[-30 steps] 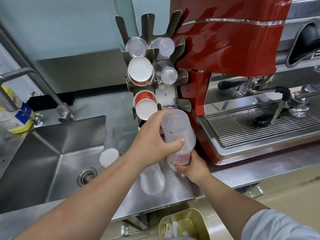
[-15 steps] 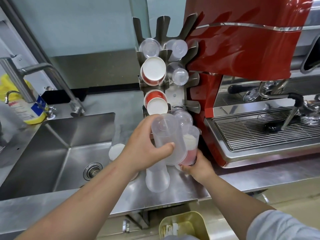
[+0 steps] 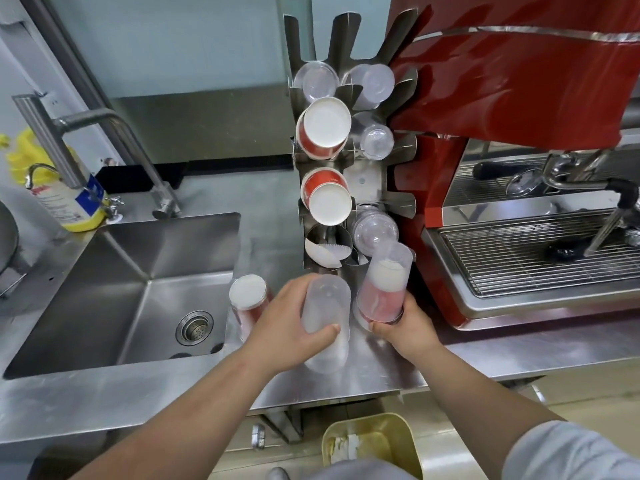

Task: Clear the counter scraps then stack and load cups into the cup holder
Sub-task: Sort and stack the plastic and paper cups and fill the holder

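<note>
Both hands grip cup stacks: left hand point(image 3: 291, 327) wraps a clear stack point(image 3: 325, 320), right hand point(image 3: 403, 323) a red-filled stack point(image 3: 384, 289). Each stack stands mouth-down on the counter point(image 3: 363, 372), just below the holder point(image 3: 360, 181), right one nearer its free slot.

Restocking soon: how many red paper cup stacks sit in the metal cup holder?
2: upper stack in the holder's left column, lower stack just beneath. More may be hidden.

Your left hand point(image 3: 291, 323) gripped a clear cup stack point(image 3: 325, 320); your right hand point(image 3: 403, 327) held another stack point(image 3: 382, 289) beside the cup holder point(image 3: 349, 161).
</note>
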Available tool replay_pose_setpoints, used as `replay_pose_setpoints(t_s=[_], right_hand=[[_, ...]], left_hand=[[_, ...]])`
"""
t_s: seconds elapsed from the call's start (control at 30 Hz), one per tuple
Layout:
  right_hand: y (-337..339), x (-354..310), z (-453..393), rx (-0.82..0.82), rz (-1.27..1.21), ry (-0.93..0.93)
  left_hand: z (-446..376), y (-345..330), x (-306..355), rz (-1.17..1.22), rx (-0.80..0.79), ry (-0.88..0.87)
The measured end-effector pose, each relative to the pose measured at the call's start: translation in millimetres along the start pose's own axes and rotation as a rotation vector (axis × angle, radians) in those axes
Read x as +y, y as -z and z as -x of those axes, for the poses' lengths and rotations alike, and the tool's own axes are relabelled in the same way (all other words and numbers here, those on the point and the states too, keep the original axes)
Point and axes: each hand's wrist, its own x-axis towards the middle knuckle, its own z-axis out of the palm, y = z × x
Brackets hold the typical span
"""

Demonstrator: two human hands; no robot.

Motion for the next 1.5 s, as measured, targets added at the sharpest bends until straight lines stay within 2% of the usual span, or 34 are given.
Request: replay_pose_setpoints(t_s=[0.37, 0.53, 0.67, 0.77, 0.87, 1.0, 1.1, 1.5], right_hand=[[0, 1, 2, 0.012, 0.014, -0.002], [-1, 0, 4, 0.019, 0.009, -0.004], [0, -2, 7, 0.014, -0.002, -0.003], [0, -2, 10, 0.007, -0.025, -0.006], [2, -4, 12, 0.004, -0.035, 0.006], [2, -5, 12, 0.016, -0.036, 0.022], [2, -5, 13, 0.023, -0.036, 0.021], [1, -8, 17, 0.044, -0.009, 0.036]], left_hand=[[12, -34, -32, 0.097, -0.111, 0.112], [9, -29, -29, 0.135, -0.156, 0.09], [-15, -13, -1, 0.201, -0.136, 0.014], [-46, -9, 27, 0.133, -0.137, -0.045], [-74, -17, 49, -0.02, -0.216, -0.066], [-98, -33, 59, -0.096, -0.265, 0.011], [-103, -40, 63, -0.087, -0.274, 0.066], [-91, -35, 74, -0.056, -0.157, -0.008]])
